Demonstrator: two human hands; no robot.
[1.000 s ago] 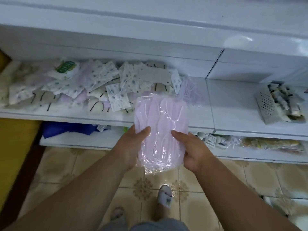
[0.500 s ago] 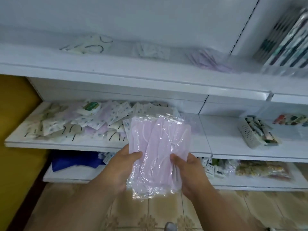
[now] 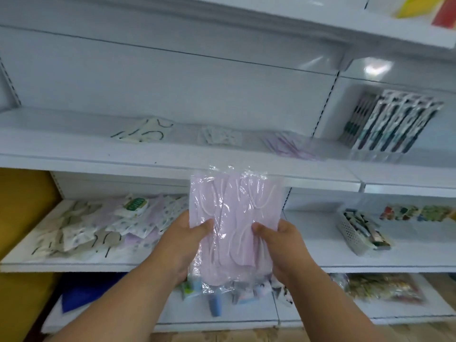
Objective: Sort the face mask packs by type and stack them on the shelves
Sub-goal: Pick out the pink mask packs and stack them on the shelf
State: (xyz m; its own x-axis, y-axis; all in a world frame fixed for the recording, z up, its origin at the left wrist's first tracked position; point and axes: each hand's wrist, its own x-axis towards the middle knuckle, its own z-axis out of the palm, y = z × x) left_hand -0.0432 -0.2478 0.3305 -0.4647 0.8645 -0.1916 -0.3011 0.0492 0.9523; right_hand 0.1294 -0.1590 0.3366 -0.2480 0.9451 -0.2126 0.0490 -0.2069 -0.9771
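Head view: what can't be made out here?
- Lilac mask pack: count inside, film glare hides it.
- Left hand and right hand: fingers behind the pack.
- Upper-shelf lilac stack: motion-blurred.
- Bottom-shelf items: partly behind pack, blurred.

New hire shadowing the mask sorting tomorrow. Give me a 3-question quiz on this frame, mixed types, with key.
1. True or false: both hands grip the lilac mask pack.
2. Which pile on the upper shelf matches the held pack? A) black-loop masks B) patterned packs C) lilac pile
3. Fill in: the unsorted heap lies on the ___ shelf, left of the hands.

Key: 1 true: left hand, right hand. 2 C. 3 middle.
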